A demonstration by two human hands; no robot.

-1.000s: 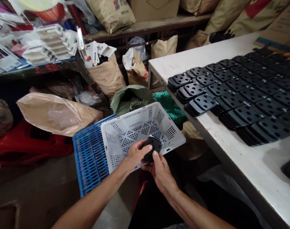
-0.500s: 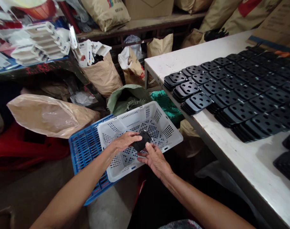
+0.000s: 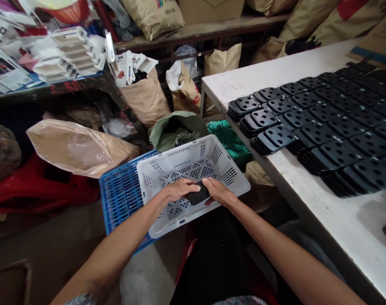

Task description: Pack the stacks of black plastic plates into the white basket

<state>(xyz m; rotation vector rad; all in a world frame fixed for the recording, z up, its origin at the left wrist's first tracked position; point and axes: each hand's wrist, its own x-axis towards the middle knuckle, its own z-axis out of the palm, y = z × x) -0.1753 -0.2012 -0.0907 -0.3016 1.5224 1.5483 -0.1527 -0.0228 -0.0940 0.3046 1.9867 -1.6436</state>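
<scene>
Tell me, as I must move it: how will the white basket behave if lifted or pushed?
The white basket is probably light: thin perforated plastic, empty but for the black part in the left hand and right hand. Perched askew on the blue crate, it might slide or tip.

The black part (image 3: 197,198) is being largely covered by the left hand (image 3: 179,189) and the right hand (image 3: 219,191). The rows of black plates (image 3: 323,132) are being cut off by the right picture edge.
</scene>
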